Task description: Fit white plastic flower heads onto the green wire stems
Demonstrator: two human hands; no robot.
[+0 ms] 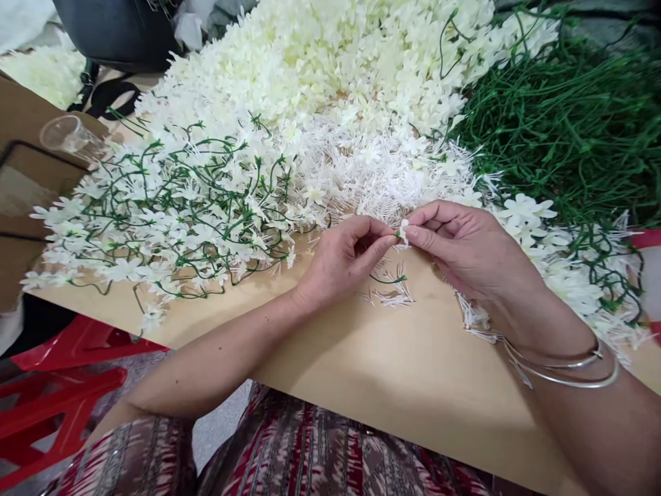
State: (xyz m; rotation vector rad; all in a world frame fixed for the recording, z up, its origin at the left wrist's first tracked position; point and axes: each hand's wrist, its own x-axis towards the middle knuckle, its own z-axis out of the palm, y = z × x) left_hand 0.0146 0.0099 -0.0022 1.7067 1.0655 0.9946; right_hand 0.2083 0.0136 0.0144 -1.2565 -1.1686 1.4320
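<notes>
My left hand (345,260) and my right hand (467,248) meet above a tan board (392,372), fingertips pinched together. Between them is a small white artificial flower (403,230) on the tip of a thin green stem (391,278) that hangs down under my left fingers. My left hand pinches the stem tip, my right hand pinches the flower. A few loose white stamen pieces (395,297) lie on the board just below my hands. Silver bangles (568,365) circle my right wrist.
Finished green stems with white flowers (175,213) are piled at the left. A large heap of loose cream flowers (335,76) fills the back, white stamen pieces (382,172) lie before it, bare green stems (568,131) at the right. A clear cup (69,134) and red stool (62,393) sit at the left.
</notes>
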